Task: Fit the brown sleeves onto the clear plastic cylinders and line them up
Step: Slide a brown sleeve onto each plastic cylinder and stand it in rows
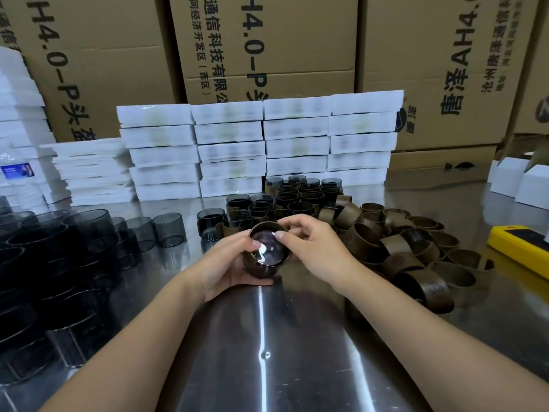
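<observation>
Tall cardboard cartons (98,55) fill the top of the frame, their print turned sideways: "H4.0-P" on two of them, "AH4.0" on the one at upper right, and on the middle one Chinese lines reading 通信科技有限公 and 经济开发区(西区); the smaller print is too blurred to read. In front of them, stacked white boxes (261,144) stand on the steel table (297,352), their faint labels illegible. A water bottle (17,179) at the left edge has a blue label that cannot be read. At the right edge a yellow object (520,245) is cut off by the frame. Bare smoky cylinders (169,228) crowd the left of the table, many dark and hard to tell apart. Sleeved cylinders (297,197) stand upright and close together at centre, just before the white boxes. Loose brown sleeves (401,251) lie heaped at the right. At the middle of the frame, above the table, the left hand (228,263) has its fingers curled round the held cylinder (267,257), which has a brown sleeve on it and its open mouth tilted toward the camera. The right hand (312,248) pinches its upper rim between thumb and fingertips. Glare inside hides the far wall.
</observation>
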`<act>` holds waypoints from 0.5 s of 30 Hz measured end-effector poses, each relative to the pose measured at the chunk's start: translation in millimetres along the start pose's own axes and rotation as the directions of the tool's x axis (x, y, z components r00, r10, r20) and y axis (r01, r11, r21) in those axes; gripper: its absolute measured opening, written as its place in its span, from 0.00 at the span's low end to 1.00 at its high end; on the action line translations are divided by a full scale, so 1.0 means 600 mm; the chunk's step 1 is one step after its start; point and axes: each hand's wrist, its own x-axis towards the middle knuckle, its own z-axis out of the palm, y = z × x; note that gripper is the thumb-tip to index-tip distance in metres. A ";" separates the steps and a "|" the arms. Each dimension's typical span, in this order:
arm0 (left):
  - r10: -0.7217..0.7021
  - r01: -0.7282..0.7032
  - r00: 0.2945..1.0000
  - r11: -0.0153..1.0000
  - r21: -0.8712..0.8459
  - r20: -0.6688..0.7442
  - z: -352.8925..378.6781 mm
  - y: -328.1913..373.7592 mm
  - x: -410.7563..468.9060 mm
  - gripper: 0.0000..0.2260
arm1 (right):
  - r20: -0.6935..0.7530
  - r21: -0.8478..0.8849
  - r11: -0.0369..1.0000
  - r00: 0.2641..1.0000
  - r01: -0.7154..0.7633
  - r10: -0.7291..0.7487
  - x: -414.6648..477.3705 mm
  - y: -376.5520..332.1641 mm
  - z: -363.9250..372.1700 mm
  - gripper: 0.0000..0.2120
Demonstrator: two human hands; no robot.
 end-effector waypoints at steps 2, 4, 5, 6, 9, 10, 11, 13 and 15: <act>-0.009 0.009 1.000 1.000 -0.017 0.005 0.001 0.000 0.001 0.17 | -0.017 0.016 1.000 1.000 -0.013 0.013 0.003 0.003 0.001 0.11; -0.034 0.034 0.999 0.998 -0.057 0.001 0.000 0.000 0.000 0.19 | -0.030 0.026 0.999 0.999 -0.034 0.035 0.005 0.007 0.001 0.12; -0.047 0.047 0.999 0.995 -0.083 -0.004 0.000 -0.001 0.000 0.20 | -0.035 0.025 0.999 0.998 -0.044 0.045 0.005 0.008 0.001 0.13; -0.057 0.057 0.998 0.993 -0.107 -0.006 0.000 -0.001 0.000 0.21 | -0.039 0.024 0.998 0.998 -0.053 0.054 0.005 0.009 0.002 0.14; -0.062 0.062 0.998 0.987 -0.146 0.006 0.002 -0.001 -0.001 0.19 | -0.031 0.016 0.997 0.997 -0.074 0.074 0.002 0.012 0.006 0.16; -0.060 0.061 0.998 0.987 -0.152 0.014 0.003 -0.001 -0.001 0.19 | -0.023 0.015 0.996 0.996 -0.085 0.086 0.000 0.010 0.008 0.17; -0.059 0.061 0.998 0.985 -0.163 0.018 0.003 -0.001 -0.002 0.19 | -0.011 0.015 0.995 0.995 -0.101 0.101 -0.001 0.009 0.010 0.19; -0.063 0.065 0.998 0.979 -0.195 0.015 0.002 -0.001 -0.001 0.19 | 0.011 0.045 0.989 0.990 -0.143 0.142 -0.003 0.006 0.015 0.21; -0.065 0.067 0.998 0.976 -0.208 0.013 0.003 -0.001 -0.001 0.18 | 0.034 0.078 0.980 0.983 -0.181 0.179 -0.004 0.006 0.020 0.21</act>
